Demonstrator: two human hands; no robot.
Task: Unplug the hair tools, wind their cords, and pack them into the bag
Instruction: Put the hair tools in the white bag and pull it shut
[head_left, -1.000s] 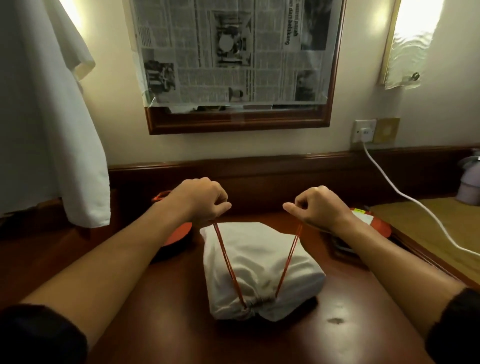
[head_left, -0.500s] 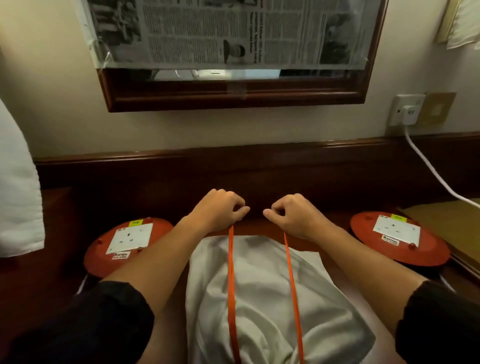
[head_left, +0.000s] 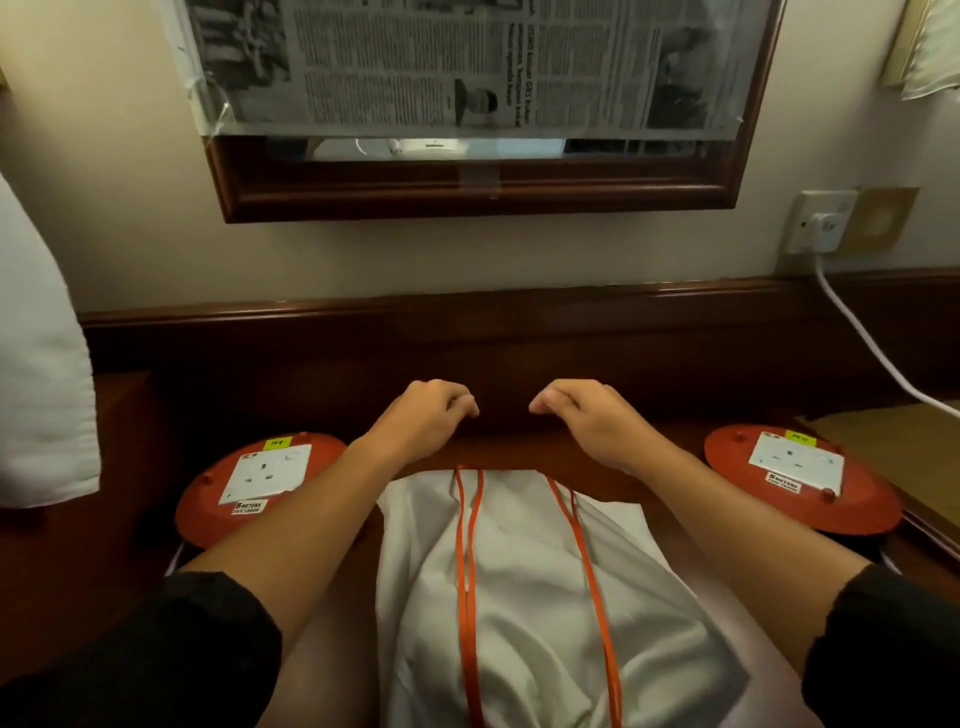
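Observation:
A white cloth drawstring bag (head_left: 524, 618) lies bulging on the wooden desk right below me. Its two orange drawstrings (head_left: 470, 551) lie slack along the top of the cloth. My left hand (head_left: 423, 415) hovers just beyond the bag's far edge, fingers loosely curled, holding nothing. My right hand (head_left: 584, 413) mirrors it a short gap to the right, also holding nothing. The hair tools are not in sight.
Two red round extension reels with white sockets sit on the desk, one at the left (head_left: 260, 486) and one at the right (head_left: 800, 478). A white plug and cable (head_left: 826, 226) occupy the wall socket at the right. A white towel (head_left: 36, 389) hangs at left.
Both hands have let go of the orange drawstrings, which now lie slack on the bag. The camera has come closer and tilted down.

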